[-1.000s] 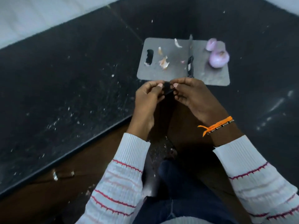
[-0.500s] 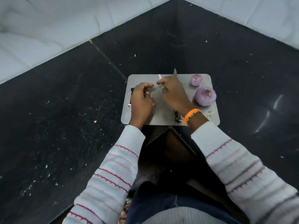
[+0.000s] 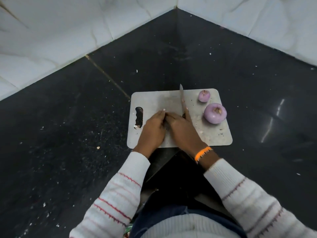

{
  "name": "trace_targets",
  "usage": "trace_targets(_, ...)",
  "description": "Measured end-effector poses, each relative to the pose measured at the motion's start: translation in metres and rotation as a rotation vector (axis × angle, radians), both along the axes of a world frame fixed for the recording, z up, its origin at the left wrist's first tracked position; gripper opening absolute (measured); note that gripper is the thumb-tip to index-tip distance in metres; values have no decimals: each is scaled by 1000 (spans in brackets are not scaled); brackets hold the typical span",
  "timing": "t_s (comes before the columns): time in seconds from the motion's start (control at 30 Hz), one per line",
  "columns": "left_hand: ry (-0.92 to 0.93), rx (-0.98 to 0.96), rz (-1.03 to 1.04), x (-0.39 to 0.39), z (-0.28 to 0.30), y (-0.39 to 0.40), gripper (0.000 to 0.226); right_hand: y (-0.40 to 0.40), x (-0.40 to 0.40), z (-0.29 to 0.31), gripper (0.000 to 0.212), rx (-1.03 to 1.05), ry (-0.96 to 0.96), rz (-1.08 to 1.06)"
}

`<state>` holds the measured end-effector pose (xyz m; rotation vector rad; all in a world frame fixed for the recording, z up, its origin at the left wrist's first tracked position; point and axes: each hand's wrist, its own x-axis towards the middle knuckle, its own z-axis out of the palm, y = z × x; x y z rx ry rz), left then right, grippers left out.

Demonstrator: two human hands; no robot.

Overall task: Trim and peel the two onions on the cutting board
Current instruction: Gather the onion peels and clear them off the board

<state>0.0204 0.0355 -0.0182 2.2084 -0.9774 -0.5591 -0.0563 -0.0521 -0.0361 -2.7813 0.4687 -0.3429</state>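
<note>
Grey cutting board [image 3: 212,134] lies flat on a black speckled worktop [image 3: 68,117] set in a corner of white tiled walls [image 3: 51,31]. Its handle slot [image 3: 139,117] is at the left end. Two peeled purple onions sit on the board's right part: the larger onion [image 3: 215,113] near the right edge, the smaller onion [image 3: 204,96] just beyond it at the far right corner. The two are apart, not touching. A knife [image 3: 182,98] lies across the middle of the board, blade tip reaching past the far edge; its handle is largely hidden under the right hand.

Left hand [image 3: 152,131] and right hand [image 3: 183,131] rest side by side on the board's near left half, touching each other, palms down. Fingers of both appear extended and cupped toward one another. Whether either grip encloses anything cannot be told, since the fingertips meet out of clear sight. The right hand's far side lies against the knife.

An orange wristband [image 3: 202,152] circles the right wrist. Both arms wear white sleeves [image 3: 120,194] with red stripes. Pale scraps are scattered over the worktop at left.
</note>
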Motion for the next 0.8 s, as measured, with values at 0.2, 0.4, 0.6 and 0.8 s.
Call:
trace_targets(0.2,-57,7,99,-2,7,31,50,4,-22,5,64,-26,32,-145)
trace_targets(0.4,-116,259,63,-20,-14,36,72,15,-13,-12,62,-124,22,-136)
trace_targets(0.6,-24,-4,-107,-24,-14,25,59,-9,5,12,26,-20,-189,-284)
trace_targets(0.8,-12,-107,-74,-17,-11,20,53,-47,29,22,26,230,-137,-468)
